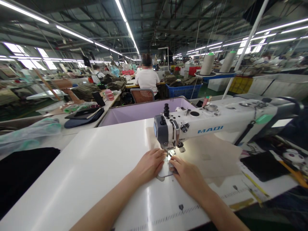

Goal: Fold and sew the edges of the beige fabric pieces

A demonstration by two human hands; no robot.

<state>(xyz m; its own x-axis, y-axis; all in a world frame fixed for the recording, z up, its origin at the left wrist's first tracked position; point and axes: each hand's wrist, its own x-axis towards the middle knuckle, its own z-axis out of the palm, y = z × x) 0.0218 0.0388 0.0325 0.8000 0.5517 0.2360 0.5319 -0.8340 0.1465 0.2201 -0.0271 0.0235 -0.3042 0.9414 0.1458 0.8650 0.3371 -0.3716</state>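
A white sewing machine [211,120] stands on the table, its lit needle area and presser foot [171,153] over a piece of beige fabric [211,154]. The fabric spreads under the machine arm to the right, and a strip of it shows left of the machine head. Just left of the presser foot, my left hand [151,163] has its fingers bent and pressed together at the fabric's front edge. My right hand [185,171] is closed close to the right of the foot, fingertips at the fabric. The metal plate [165,170] shows between both hands. Fingertip contact is partly hidden.
The white tabletop [96,166] extends left, with black cloth [26,176] beyond its left edge. A lilac bin [139,110] lies behind. Thread cones [207,64] stand at the back right. A dark flat item [266,165] and yellow tape [256,184] lie right. A person [147,80] sits ahead.
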